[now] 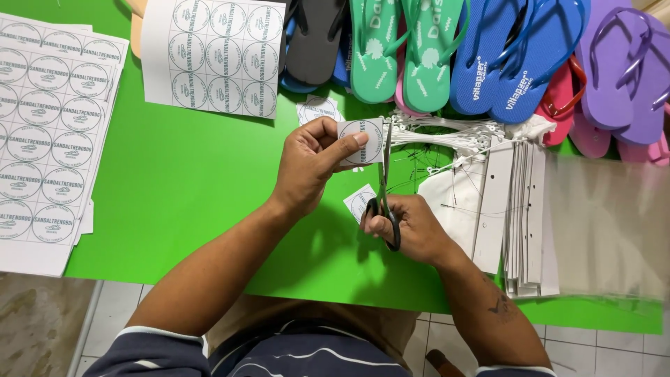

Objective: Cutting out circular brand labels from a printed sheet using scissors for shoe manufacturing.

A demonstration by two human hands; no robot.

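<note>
Bright green table top [181,181], evenly lit. Pale tiled floor [118,314] below its near edge; darker stained patch [35,321] at left.

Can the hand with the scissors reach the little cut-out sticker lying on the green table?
Probably yes. The cut label lies just beside the right hand, with nothing between them. But its fingers are through the scissors, so it would have to put those down or pinch awkwardly.

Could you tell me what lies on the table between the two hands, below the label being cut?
A small cut paper label on the green table, between left hand and right hand, in the head view.
</note>
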